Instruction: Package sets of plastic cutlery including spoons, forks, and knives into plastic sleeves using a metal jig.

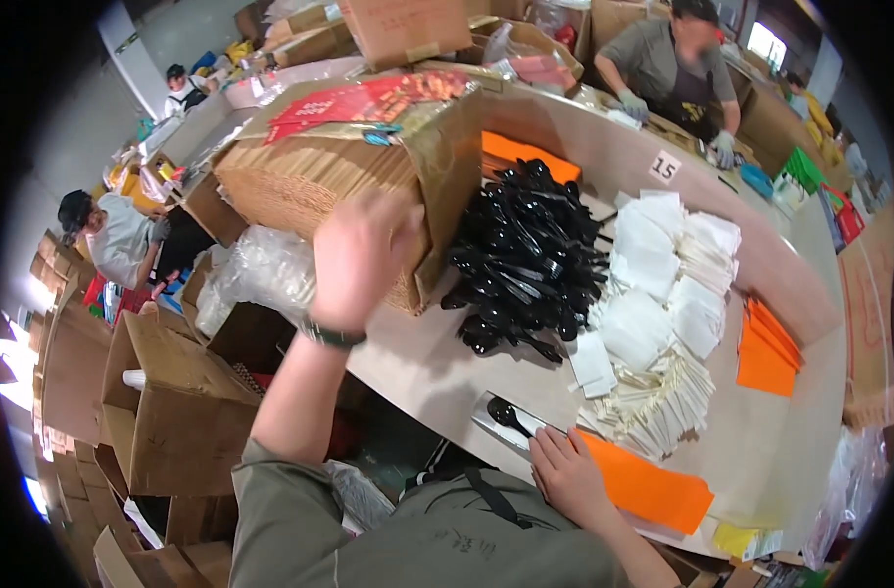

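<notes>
- Left hand [362, 257]: raised in front of the cardboard box's near side. Fingers looked curled, but blurred; whether they held anything could not be told. A dark band [331, 335] circled the wrist.
- Right hand [568, 478]: low over the near edge of the table [417, 365]. Fingers lay close together, slightly bent, over the handle end of a black spoon [507, 414]; a firm grip could not be confirmed because the thumb was hidden.
- Black spoon: just left of the right fingertips, bowl pointing away from them, lying on a narrow pale strip [516, 439].
- Orange sheets [651, 484]: just right of the right fingers, flat.
- Thin white packets [667, 404]: beyond the right fingers and to their right, fanned in a curved row.
- White square packets [647, 250]: farther beyond the right fingers, in a loose, overlapping heap.
- Black spoon pile [530, 257]: straight beyond the right fingers and to the right of the left fingers, tangled.
- Cardboard box [449, 162]: directly behind the left fingers, tipped, with a packed brown stack [295, 186] showing; red packets [363, 104] lay on top.
- Clear plastic bag [265, 272]: left of the left fingers.
- Folded orange pieces [768, 345]: well to the right of the right fingers.
- Co-worker [652, 57]: across the table, far beyond both sets of fingers, gloved hands lowered over another work surface.
</notes>
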A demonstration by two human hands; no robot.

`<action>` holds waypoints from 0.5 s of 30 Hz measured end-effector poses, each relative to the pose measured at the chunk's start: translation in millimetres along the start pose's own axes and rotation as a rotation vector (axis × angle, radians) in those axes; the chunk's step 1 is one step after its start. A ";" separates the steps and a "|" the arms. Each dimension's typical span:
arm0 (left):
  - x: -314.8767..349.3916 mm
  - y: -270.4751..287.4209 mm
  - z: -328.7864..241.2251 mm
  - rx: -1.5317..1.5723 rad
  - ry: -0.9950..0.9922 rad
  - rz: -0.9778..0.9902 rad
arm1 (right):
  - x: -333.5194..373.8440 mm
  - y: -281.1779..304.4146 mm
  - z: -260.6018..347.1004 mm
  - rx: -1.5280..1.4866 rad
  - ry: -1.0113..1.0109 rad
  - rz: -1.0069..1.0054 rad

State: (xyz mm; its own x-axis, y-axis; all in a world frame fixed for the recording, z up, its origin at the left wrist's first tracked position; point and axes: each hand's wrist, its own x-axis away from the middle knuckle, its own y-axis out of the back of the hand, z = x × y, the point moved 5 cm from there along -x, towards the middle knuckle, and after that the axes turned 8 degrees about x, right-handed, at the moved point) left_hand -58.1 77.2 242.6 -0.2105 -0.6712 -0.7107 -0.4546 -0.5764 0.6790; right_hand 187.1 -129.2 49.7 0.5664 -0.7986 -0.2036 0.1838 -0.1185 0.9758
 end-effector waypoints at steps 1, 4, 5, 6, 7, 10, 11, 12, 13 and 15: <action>-21.7 -0.3 13.1 -0.018 0.027 0.025 | 1.1 -1.7 -0.6 -0.018 -0.017 0.016; -54.1 -20.7 52.8 -0.134 0.093 0.427 | 1.5 0.6 0.2 -0.044 -0.006 0.041; -54.2 -21.9 58.9 -0.136 0.092 0.420 | 3.0 0.8 -0.5 -0.053 0.004 0.060; -56.0 -24.1 62.8 -0.113 0.109 0.424 | 3.8 1.7 -0.4 -0.051 -0.001 0.056; -56.5 -26.7 65.7 -0.089 0.126 0.430 | 6.2 4.0 -1.4 -0.071 -0.040 0.048; -56.5 -21.8 55.7 -0.321 0.089 0.261 | 13.4 8.6 -4.2 -0.116 -0.110 0.049; -54.0 -22.0 49.4 -0.357 0.061 0.237 | 15.0 10.0 -6.2 -0.136 -0.134 0.051; -50.9 -22.3 46.8 -0.351 0.060 0.256 | 17.0 9.2 -7.0 -0.147 -0.145 0.064; -47.9 -19.4 46.7 -0.362 0.089 0.217 | 18.0 8.1 -8.6 -0.144 -0.146 0.070; -31.4 -10.0 55.5 -0.241 0.069 0.043 | 16.9 9.3 -13.1 -0.175 -0.160 0.083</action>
State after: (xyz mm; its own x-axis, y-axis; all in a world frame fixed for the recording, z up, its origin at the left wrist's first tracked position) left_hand -95.0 130.0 247.9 -0.1623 -0.7228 -0.6717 -0.2258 -0.6355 0.7384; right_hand 208.9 -136.1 54.3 0.4532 -0.8864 -0.0947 0.2865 0.0443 0.9570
